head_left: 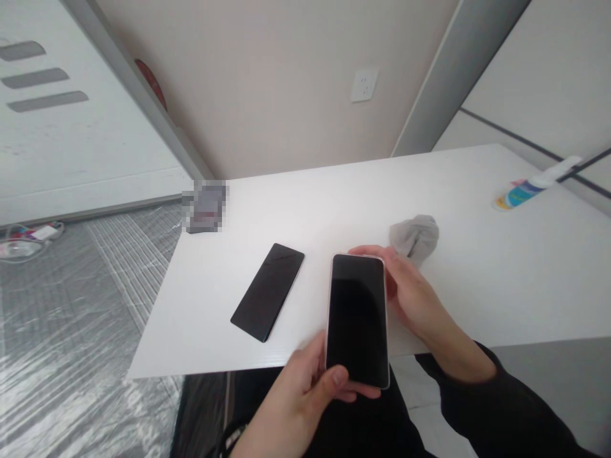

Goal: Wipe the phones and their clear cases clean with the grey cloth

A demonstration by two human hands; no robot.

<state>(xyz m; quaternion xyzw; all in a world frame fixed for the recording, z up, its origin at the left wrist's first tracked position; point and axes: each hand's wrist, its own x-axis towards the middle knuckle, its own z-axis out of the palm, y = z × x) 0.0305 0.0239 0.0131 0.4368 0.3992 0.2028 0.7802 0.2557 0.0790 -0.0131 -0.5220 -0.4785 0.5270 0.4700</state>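
Both my hands hold a phone (357,317) with a dark screen and a pale rim, face up above the near edge of the white table (501,267). My left hand (300,397) grips its lower end, thumb on the glass. My right hand (410,292) holds its upper right side from behind. A second black phone (268,291) lies flat on the table to the left. A crumpled grey cloth (415,236) lies just beyond my right hand.
A spray bottle (529,189) lies on its side at the table's far right. A small blurred item (206,205) sits at the far left corner. Plastic-covered floor (71,318) spreads to the left; a wall with a socket (364,84) stands behind.
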